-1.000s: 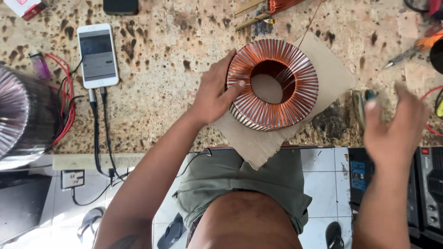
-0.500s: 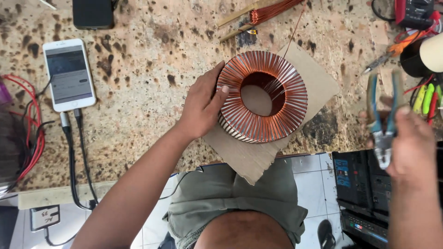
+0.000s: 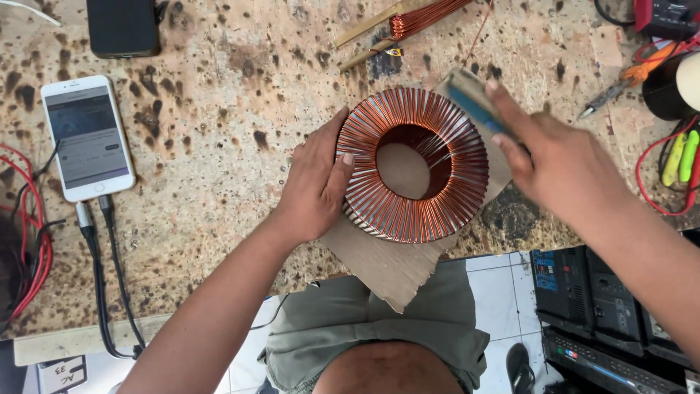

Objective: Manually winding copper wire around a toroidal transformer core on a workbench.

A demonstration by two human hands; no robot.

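Copper-wound toroidal coil (image 3: 413, 165) sits flat on a piece of brown cardboard (image 3: 390, 266), near the front edge of the speckled stone workbench (image 3: 204, 146); part of the cardboard overhangs the edge. Left hand (image 3: 315, 186) grips the coil's left outer side, fingers curled against the windings, thumb resting on the top face near the inner hole. Right hand (image 3: 561, 164) is above the coil's upper right, fingers closed around blue-handled pliers (image 3: 472, 102); only the handle end shows, blurred, tool tip not visible. Can't tell if the pliers touch the coil. White phone (image 3: 87, 137) lies screen-up well left of the coil, two cables (image 3: 102, 277) plugged at its lower end and running off the bench front. Dark phone (image 3: 122, 26) at top left. Wooden sticks wrapped with copper wire (image 3: 408, 20) lie beyond the coil at top centre, thin strand trailing toward the coil area. Red wires (image 3: 29, 241) at far left edge. Screwdriver (image 3: 620, 87) with orange handle and red and green leads (image 3: 674, 157) at right. Black equipment (image 3: 598, 314) below the bench on the tiled floor, right side.
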